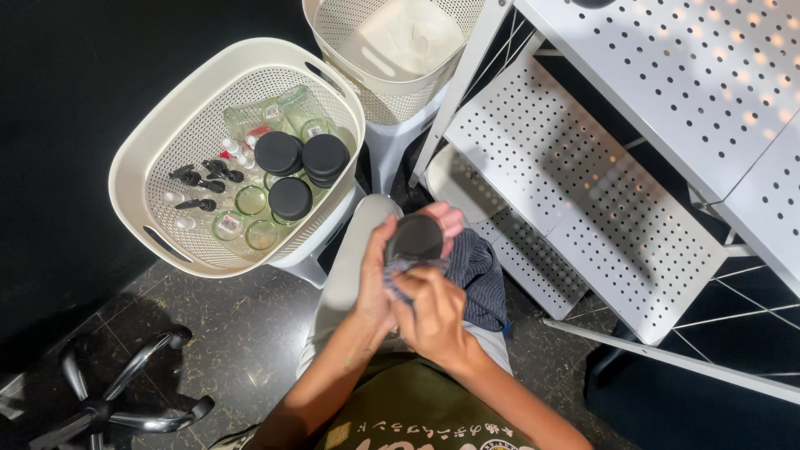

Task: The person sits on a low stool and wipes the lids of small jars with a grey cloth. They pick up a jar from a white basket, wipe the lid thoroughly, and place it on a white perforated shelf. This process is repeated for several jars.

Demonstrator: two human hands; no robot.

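Observation:
My left hand [377, 279] is wrapped around a round black-lidded jar [414, 237] held over my lap, its fingertips showing past the jar's far side. Just below it, my right hand [433, 314] presses a dark blue-grey striped cloth [482, 275] against the jar's lower side. The cloth hangs to the right over my thigh. The jar's body is mostly hidden by both hands and the cloth.
A cream perforated basket [137, 158] on the left holds several clear glass jars [250, 200], three black lids [291, 198] and black dropper caps [202, 177]. A second cream basket [350, 75] stands behind it. White perforated metal shelves [583, 183] fill the right. A chair base [125, 400] sits bottom left.

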